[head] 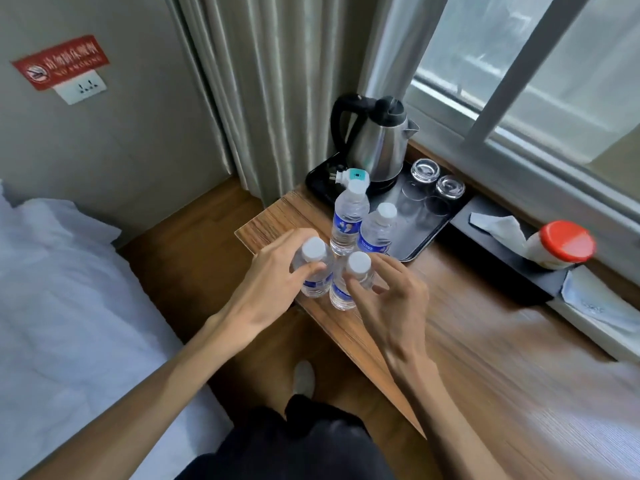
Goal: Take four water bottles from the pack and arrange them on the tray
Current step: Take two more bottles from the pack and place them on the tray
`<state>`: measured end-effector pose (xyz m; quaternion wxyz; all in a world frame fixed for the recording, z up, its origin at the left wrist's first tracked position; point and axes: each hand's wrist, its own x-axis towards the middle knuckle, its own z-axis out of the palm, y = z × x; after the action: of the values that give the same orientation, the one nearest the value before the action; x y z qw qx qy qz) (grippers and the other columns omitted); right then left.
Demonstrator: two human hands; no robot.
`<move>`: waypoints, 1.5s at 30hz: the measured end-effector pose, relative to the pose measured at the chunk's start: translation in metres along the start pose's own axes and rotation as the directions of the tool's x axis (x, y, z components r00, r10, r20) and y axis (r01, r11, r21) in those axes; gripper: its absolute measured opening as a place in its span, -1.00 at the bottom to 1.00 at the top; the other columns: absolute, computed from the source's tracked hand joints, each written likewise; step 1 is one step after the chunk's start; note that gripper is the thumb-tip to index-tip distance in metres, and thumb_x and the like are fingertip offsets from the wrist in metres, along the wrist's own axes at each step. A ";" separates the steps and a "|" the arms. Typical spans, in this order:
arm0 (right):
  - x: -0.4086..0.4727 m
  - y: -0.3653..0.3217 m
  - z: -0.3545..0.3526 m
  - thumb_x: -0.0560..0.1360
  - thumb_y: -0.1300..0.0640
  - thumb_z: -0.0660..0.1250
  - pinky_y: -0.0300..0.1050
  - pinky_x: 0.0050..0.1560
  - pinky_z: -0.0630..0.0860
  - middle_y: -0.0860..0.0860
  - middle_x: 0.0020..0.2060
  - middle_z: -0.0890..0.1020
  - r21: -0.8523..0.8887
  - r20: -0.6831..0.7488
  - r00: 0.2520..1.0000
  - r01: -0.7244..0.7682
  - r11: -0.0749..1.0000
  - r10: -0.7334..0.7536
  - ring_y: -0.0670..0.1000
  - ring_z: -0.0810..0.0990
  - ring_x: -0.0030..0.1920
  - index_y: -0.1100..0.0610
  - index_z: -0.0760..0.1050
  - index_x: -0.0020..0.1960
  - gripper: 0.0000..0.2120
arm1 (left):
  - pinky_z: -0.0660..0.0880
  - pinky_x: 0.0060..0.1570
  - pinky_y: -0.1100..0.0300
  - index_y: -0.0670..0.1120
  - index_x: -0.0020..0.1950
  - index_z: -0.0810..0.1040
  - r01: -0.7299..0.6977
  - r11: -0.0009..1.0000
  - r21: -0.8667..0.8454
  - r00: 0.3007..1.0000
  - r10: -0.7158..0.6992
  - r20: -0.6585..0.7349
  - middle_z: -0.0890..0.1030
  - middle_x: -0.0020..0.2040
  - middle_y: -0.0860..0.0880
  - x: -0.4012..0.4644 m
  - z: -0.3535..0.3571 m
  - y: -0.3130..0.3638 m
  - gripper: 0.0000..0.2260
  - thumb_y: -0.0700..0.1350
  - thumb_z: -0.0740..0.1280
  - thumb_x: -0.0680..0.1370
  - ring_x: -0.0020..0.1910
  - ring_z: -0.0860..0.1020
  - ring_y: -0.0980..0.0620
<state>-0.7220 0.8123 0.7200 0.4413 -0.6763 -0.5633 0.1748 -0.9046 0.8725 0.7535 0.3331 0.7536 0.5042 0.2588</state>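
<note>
Wooden desk [467, 306], black tray [429, 237] with kettle [377, 143], glasses [436, 183].

Four bottles stand upright in a tight cluster on the surface [450, 306], the two rear ones [347, 220] [377, 230] at the near edge of the tray [429, 233]. On the tray, a kettle [377, 140] stands behind, two glasses [425, 173] [450, 188] to its right. A bed [69, 289] lies left.
</note>
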 end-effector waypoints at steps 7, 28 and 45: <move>0.010 -0.002 0.014 0.42 0.05 0.56 0.01 -0.13 0.67 -0.15 0.04 0.70 -0.010 -0.144 0.982 -0.123 0.992 0.121 -0.15 0.66 0.00 0.01 0.70 0.10 -0.74 | 0.59 0.12 0.05 0.07 0.23 0.49 -0.098 0.995 -0.030 0.985 0.101 0.136 0.57 0.13 0.15 0.047 -0.006 -0.010 -0.71 -0.09 0.44 0.54 0.10 0.56 0.16; 0.024 -0.026 0.074 0.42 0.11 0.53 -0.02 -0.07 0.68 -0.07 0.05 0.72 -0.072 -0.480 0.822 -0.386 0.920 0.307 -0.15 0.66 0.06 0.08 0.70 0.13 -0.72 | 0.58 0.15 0.00 -0.06 0.26 0.53 -0.314 0.934 -0.171 0.856 0.356 0.375 0.62 0.14 0.03 0.119 -0.015 -0.057 -0.63 -0.16 0.49 0.49 0.12 0.60 0.06; 0.017 -0.020 0.076 0.49 -0.01 0.50 -0.02 -0.05 0.67 -0.05 0.07 0.65 -0.041 -0.475 0.817 -0.392 0.919 0.327 -0.11 0.62 0.08 0.13 0.61 0.17 -0.67 | 0.53 0.24 0.20 -0.03 0.29 0.55 -0.293 0.937 -0.190 0.849 0.346 0.398 0.63 0.20 0.09 0.131 -0.007 -0.057 -0.57 -0.06 0.53 0.44 0.19 0.57 0.16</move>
<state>-0.7843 0.8572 0.6984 0.4730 -0.8211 -0.3154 0.0515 -0.8963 1.0115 0.7210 0.4326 0.8433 0.2698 0.1703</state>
